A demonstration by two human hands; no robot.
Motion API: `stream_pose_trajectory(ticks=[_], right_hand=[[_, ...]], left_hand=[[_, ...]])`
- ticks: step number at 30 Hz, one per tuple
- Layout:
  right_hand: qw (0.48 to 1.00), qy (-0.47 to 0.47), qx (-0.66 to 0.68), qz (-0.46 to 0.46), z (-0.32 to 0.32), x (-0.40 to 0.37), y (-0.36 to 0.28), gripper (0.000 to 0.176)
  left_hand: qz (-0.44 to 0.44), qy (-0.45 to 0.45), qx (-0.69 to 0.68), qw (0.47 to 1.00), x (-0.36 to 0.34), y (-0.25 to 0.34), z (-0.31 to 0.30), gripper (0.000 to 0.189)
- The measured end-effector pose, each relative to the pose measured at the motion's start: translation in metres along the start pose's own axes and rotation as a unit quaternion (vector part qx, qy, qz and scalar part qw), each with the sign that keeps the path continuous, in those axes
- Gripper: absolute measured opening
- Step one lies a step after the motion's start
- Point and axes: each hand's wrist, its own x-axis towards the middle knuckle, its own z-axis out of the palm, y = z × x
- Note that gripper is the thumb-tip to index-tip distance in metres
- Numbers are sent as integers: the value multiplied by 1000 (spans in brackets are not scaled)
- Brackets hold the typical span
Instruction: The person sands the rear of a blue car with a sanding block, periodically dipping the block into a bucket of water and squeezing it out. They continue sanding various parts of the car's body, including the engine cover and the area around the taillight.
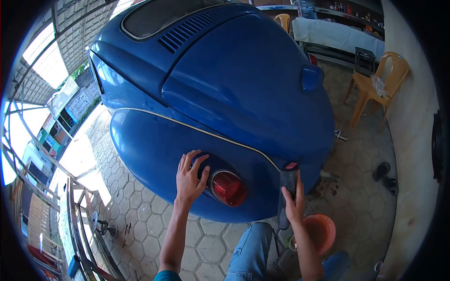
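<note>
A blue rounded car (243, 84) fills the middle of the view. My left hand (190, 177) rests with fingers spread on its rear fender (154, 140), just left of the red tail light (228, 188). My right hand (294, 203) is closed round a long dark grey sanding block (287, 196) with pink at its top end. The block stands nearly upright in the view, overlapping the fender to the right of the tail light. A pale trim strip (206, 129) runs along the fender seam and ends near the block's top.
An orange bucket (323, 234) stands on the hexagonal paving (211, 246) beside my right forearm. A tailpipe (330, 176) sticks out at the car's right. Further right are dark sandals (384, 178) and a tan plastic chair (375, 89) near the wall. A metal frame (82, 225) stands left.
</note>
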Motion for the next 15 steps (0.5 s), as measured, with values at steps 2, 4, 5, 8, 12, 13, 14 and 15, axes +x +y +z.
stream_pose_trajectory(ticks=[2, 4, 5, 8, 12, 13, 14, 15], right_hand=[[953, -3, -219, -209, 62, 28, -21, 70], [900, -14, -310, -305, 109, 55, -52, 64], [897, -50, -301, -321, 121, 75, -58, 62], [883, -125, -270, -364, 142, 110, -62, 55], [887, -84, -267, -367, 123, 102, -40, 50], [892, -61, -277, -352, 109, 88, -24, 50], [893, -50, -286, -343, 92, 75, -3, 50], [894, -39, -296, -335, 79, 62, 16, 51]], left_hand=[[48, 13, 86, 995, 5, -41, -12, 34], [54, 16, 146, 988, 4, -61, -12, 41], [47, 14, 156, 987, 3, -62, -11, 42], [30, 12, 172, 985, 3, -53, -8, 46], [16, 18, 157, 987, 3, -55, -6, 47], [13, 16, 154, 988, 1, -55, -6, 47], [13, 16, 154, 988, 1, -55, -5, 47], [13, 16, 154, 988, 1, -55, -4, 47]])
